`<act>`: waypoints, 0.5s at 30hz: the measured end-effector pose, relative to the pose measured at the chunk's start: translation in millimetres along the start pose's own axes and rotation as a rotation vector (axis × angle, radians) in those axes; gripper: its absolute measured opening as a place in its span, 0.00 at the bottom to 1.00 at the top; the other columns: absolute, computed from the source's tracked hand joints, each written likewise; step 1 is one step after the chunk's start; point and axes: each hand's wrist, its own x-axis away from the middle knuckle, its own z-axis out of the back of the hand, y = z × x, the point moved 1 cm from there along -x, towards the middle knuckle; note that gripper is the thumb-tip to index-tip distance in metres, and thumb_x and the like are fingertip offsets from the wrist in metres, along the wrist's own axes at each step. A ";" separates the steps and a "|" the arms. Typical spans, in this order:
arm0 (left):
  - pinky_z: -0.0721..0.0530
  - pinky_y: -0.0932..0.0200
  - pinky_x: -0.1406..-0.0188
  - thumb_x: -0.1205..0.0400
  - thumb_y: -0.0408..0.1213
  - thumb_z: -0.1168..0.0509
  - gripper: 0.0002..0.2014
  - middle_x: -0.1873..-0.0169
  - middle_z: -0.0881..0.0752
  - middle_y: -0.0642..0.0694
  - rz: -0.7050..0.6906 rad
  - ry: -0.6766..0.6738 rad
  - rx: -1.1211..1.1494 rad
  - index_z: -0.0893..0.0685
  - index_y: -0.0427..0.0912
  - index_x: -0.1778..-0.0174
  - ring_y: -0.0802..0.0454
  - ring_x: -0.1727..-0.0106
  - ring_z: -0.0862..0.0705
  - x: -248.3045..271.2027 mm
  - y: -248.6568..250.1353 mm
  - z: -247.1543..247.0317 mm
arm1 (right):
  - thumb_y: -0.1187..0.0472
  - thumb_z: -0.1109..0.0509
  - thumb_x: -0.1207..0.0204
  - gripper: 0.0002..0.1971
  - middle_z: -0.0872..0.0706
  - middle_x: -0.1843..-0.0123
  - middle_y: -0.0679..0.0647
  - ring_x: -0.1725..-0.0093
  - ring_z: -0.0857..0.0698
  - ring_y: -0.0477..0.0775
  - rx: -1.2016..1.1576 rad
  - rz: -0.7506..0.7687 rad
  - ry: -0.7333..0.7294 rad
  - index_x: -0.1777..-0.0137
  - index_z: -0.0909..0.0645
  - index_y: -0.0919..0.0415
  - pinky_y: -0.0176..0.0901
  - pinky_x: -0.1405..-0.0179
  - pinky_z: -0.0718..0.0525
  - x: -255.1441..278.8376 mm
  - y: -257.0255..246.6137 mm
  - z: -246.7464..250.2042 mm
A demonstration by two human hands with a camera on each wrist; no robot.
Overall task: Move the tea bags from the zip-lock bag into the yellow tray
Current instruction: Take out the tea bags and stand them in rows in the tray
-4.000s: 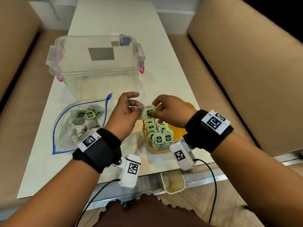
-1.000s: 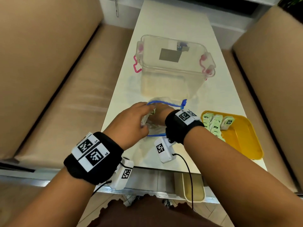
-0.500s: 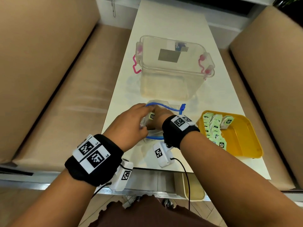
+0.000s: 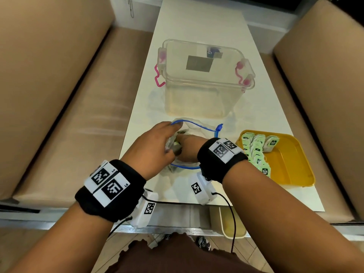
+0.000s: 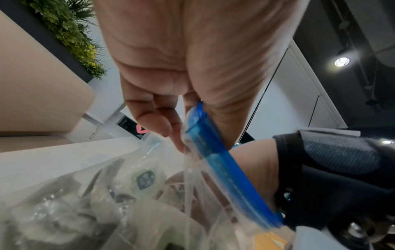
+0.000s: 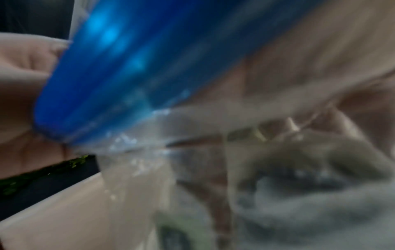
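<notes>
The clear zip-lock bag [image 4: 197,128] with a blue zip rim lies on the white table, left of the yellow tray [image 4: 291,166]. My left hand [image 4: 157,142] pinches the blue rim [image 5: 213,148] and holds the mouth open. My right hand [image 4: 189,146] reaches into the mouth; its fingers are hidden by the plastic and my left hand. Several green-tagged tea bags [image 5: 143,179] lie inside the bag. More tea bags [image 4: 256,152] stand in rows along the tray's left side. The right wrist view is blurred, showing only the blue rim [image 6: 128,67] and grey tea bags [image 6: 320,186].
A clear plastic tub [image 4: 204,79] with pink clips stands just behind the bag. Tan bench seats [image 4: 69,115] run along both sides of the narrow table [image 4: 201,22]. A small cream bin [image 4: 234,223] hangs under the near table edge.
Four seconds ago both hands held a tea bag over the tray. Since one second ago the left hand keeps the rim open and the right hand has stayed inside the bag, shifting slightly.
</notes>
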 end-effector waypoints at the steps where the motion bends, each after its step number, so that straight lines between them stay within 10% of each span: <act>1: 0.32 0.71 0.53 0.27 0.29 0.33 0.35 0.32 0.24 0.54 0.002 -0.002 -0.002 0.28 0.52 0.23 0.56 0.46 0.22 -0.5 0.3 -0.7 | 0.51 0.36 0.22 0.23 0.17 0.38 0.55 0.39 0.18 0.57 -0.014 -0.011 -0.001 0.29 0.30 0.58 0.47 0.42 0.22 -1.6 1.9 -2.8; 15: 0.32 0.68 0.54 0.29 0.29 0.31 0.36 0.35 0.23 0.51 -0.007 0.004 -0.023 0.29 0.50 0.22 0.54 0.55 0.24 -12.1 11.4 -5.3 | 0.65 0.35 0.24 0.13 0.14 0.48 0.57 0.47 0.16 0.59 0.016 0.101 0.284 0.40 0.19 0.62 0.43 0.56 0.24 14.0 25.8 9.1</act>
